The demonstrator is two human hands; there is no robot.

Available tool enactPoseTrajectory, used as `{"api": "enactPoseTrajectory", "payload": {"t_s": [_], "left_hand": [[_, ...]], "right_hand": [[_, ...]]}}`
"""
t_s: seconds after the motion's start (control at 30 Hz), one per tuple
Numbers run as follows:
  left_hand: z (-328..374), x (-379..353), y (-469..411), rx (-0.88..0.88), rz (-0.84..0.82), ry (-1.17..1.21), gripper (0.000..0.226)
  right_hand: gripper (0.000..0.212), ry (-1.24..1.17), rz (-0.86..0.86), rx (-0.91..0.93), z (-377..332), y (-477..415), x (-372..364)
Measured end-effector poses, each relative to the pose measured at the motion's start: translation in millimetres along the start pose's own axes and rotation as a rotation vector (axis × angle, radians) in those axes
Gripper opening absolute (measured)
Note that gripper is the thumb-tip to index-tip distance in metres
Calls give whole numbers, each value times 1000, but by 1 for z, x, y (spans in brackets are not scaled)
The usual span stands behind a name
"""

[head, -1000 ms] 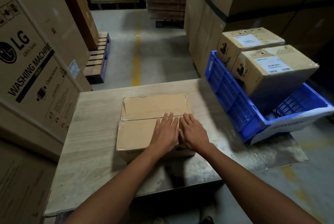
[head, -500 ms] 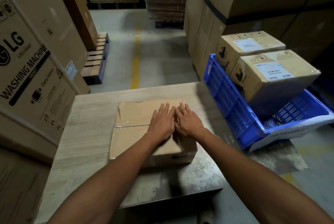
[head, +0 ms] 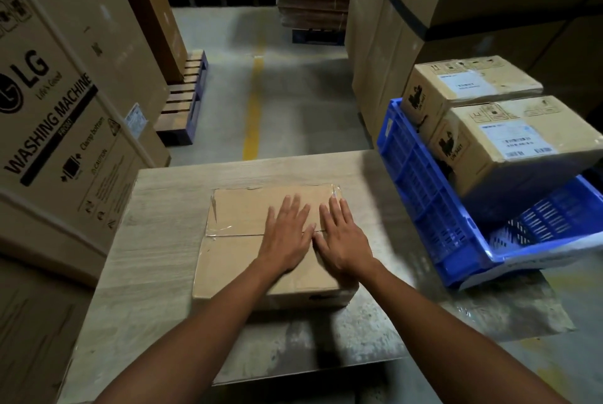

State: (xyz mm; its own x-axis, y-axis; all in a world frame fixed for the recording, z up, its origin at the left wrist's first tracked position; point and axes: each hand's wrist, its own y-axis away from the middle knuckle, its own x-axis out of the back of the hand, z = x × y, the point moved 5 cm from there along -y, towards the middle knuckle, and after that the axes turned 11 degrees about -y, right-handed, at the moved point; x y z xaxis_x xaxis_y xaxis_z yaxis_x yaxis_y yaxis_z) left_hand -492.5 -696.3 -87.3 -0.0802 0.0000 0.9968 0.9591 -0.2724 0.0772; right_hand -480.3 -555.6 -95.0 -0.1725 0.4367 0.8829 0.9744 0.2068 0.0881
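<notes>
A taped cardboard box (head: 235, 260) lies flat in the middle of the tabletop (head: 156, 240). Your left hand (head: 286, 237) and right hand (head: 342, 240) rest side by side on its lid, fingers straight, over the seam, likely pressing the tape down. There is room to slide it left or toward you. A tilted blue crate (head: 421, 181) crowds the right edge.

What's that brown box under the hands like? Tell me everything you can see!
The cardboard box is plain brown, flat and low, lying closed on the table. Its two top flaps meet in a middle seam, sealed with shiny clear tape. A small dark print marks its near side. The left hand and right hand rest flat on top, side by side.
</notes>
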Motion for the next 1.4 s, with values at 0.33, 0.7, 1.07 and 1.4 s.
{"api": "enactPoseTrajectory", "payload": {"t_s": [0.33,0.7,1.07,1.4], "left_hand": [[-151,23,17,766,-32,630,76],[-147,93,67,907,514,923,32],[-133,50,155,654,657,821,25],[-108,62,152,231,671,186,23]], "right_hand": [[84,-765,119,-309,-14,-5,38],[70,-884,594,-515,-60,13,91],[46,-630,763,-449,-65,82,42],[31,-177,510,421,-169,64,3]]}}
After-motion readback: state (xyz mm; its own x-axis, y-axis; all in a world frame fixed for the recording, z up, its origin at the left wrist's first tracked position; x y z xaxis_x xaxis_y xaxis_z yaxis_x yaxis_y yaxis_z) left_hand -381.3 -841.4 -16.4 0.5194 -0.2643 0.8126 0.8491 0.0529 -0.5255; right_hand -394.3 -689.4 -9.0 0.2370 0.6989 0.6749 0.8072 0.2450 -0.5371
